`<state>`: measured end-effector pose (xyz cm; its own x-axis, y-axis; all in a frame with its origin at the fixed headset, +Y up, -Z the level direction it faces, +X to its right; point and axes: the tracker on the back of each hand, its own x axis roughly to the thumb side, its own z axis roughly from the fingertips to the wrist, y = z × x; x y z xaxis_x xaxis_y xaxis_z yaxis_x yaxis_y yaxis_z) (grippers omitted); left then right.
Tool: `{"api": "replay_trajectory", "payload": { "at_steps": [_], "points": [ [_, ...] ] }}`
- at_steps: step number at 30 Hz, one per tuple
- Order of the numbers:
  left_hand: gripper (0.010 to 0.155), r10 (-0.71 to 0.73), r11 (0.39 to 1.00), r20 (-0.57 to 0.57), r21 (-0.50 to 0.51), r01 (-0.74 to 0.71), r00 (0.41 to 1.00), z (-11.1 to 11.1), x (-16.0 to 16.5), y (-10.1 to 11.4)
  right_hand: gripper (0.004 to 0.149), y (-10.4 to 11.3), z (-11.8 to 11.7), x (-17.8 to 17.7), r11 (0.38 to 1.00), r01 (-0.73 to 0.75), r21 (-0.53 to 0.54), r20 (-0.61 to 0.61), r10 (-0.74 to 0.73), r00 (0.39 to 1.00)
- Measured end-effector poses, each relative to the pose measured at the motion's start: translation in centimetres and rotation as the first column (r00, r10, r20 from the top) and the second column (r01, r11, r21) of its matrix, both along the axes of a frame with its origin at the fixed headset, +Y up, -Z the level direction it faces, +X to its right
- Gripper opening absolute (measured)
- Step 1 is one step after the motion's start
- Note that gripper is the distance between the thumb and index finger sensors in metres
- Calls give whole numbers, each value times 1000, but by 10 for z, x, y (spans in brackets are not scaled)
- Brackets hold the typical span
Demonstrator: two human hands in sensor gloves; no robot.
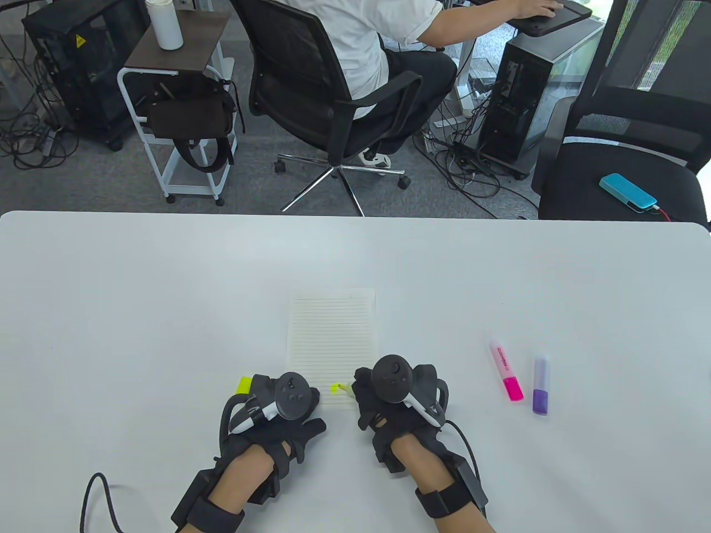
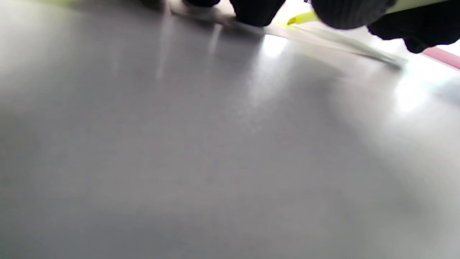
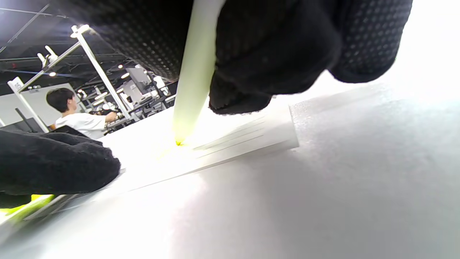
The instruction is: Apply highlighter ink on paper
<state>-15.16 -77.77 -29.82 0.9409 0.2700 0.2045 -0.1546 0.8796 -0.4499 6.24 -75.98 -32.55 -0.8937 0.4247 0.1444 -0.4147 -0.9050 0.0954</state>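
A person's two gloved hands work at the near edge of a white bench (image 1: 166, 288). A small sheet of lined paper (image 1: 332, 333) lies flat in front of them, its long side running away from the person.

The right hand (image 1: 397, 397) holds a yellow highlighter (image 3: 194, 79). In the right wrist view its fingers (image 3: 273, 61) are pressed around the pale barrel, which slants down below them to the page. The yellow tip (image 1: 336, 387) touches the paper near its closest edge, just to the left of those fingers, and a faint yellow mark shows there.

The left hand (image 1: 275, 402) rests at the paper's near left corner, and in the right wrist view its fingers (image 3: 54, 165) lie on the sheet's edge, seemingly steadying it. Whether they are spread or curled cannot be told. A yellow piece, probably the cap (image 1: 244, 384), peeks out just left of this hand; whether it is held is unclear.

A pink highlighter (image 1: 506, 370) and a purple highlighter (image 1: 541, 386) lie capped on the bench, well to the right of the right hand.

The stroke seems barely begun. The printed lines run across the sheet, left to right, and the tip sits toward the middle of the near edge, so the next pull would likely follow a line sideways. The right hand alone guides the pen, and the rest of the page lies beyond its fingers, unmarked.
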Motion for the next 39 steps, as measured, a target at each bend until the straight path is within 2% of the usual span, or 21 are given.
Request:
{"api": "replay_trajectory", "payload": {
  "at_steps": [5, 10, 15, 20, 27, 33, 39],
  "points": [
    [71, 0, 1000, 0, -2, 0, 1000, 0, 0, 0, 40, 2, 0, 0, 999, 12, -53, -26, -13, 1000],
    [71, -1, 1000, 0, -1, 1, 1000, 0, 0, -1, 41, -1, -1, 0, 1000, 3, -12, -2, -3, 1000],
    [71, 0, 1000, 0, -2, 0, 1000, -1, 0, -1, 40, 1, -2, 2, 997, 21, -72, -30, -23, 999],
    [71, -1, 1000, 0, -1, 1, 1000, -1, 0, -1, 41, -1, -3, 3, 1000, 14, -20, -1, -14, 1000],
    [71, -1, 1000, 0, -2, 1, 1000, -1, 0, -1, 40, -1, -3, 4, 998, 31, -61, -15, -32, 999],
    [71, -1, 1000, 0, -1, 1, 1000, -1, 0, -1, 41, -4, -4, 3, 1000, 24, -4, 12, -24, 1000],
    [71, -1, 1000, 1, -2, 1, 1000, -1, 0, -1, 40, -1, -4, 6, 999, 32, -39, -6, -32, 999]
  ]
}}
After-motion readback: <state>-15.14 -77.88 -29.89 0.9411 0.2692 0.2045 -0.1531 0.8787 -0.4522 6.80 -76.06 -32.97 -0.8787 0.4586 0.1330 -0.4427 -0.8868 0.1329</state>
